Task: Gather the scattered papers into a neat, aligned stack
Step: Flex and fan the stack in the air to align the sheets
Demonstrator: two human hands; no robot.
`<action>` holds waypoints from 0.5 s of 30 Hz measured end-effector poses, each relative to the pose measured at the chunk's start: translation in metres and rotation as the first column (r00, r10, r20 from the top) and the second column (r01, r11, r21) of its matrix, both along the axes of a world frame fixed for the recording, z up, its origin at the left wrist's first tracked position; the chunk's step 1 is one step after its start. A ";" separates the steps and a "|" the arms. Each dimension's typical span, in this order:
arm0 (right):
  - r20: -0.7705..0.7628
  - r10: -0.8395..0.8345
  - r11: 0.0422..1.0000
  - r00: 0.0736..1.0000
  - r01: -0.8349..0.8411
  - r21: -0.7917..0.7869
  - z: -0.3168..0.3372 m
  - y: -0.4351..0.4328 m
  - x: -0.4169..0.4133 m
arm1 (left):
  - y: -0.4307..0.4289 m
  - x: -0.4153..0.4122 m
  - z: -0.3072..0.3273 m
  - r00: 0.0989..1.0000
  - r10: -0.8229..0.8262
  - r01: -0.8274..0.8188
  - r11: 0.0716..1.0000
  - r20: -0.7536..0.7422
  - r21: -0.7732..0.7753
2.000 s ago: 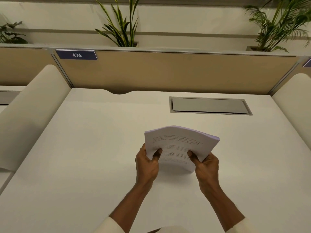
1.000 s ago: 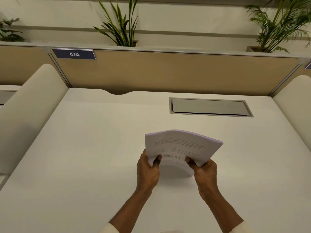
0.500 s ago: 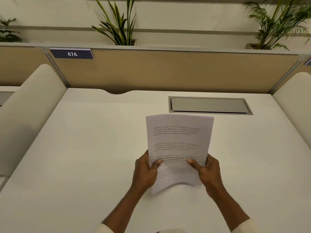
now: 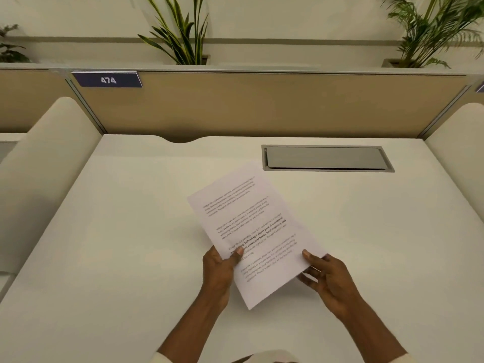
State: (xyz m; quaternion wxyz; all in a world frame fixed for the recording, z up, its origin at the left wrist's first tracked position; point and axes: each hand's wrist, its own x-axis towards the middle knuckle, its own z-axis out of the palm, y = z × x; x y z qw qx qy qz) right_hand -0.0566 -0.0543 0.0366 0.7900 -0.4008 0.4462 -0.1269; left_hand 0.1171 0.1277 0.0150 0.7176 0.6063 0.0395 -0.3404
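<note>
The stack of papers (image 4: 255, 231) is gripped at its near edges by the left hand (image 4: 218, 271) and the right hand (image 4: 327, 277), turned askew over the white desk (image 4: 131, 244). Beyond it, a grey cable hatch (image 4: 324, 158) is set in the desk, then a tan partition (image 4: 262, 106) labelled 474 (image 4: 108, 79), with plants (image 4: 180, 35) behind.

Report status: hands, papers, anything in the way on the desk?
Left hand and right hand both gripping the paper stack by its near end. Stack gathered, turned askew. Desk shows no loose sheets, nothing in the way.
</note>
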 end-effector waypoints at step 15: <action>-0.039 -0.315 0.927 0.948 0.298 -0.227 -0.001 0.035 0.024 | -0.008 -0.021 0.007 0.987 0.052 -0.058 0.998 -0.155 -0.032</action>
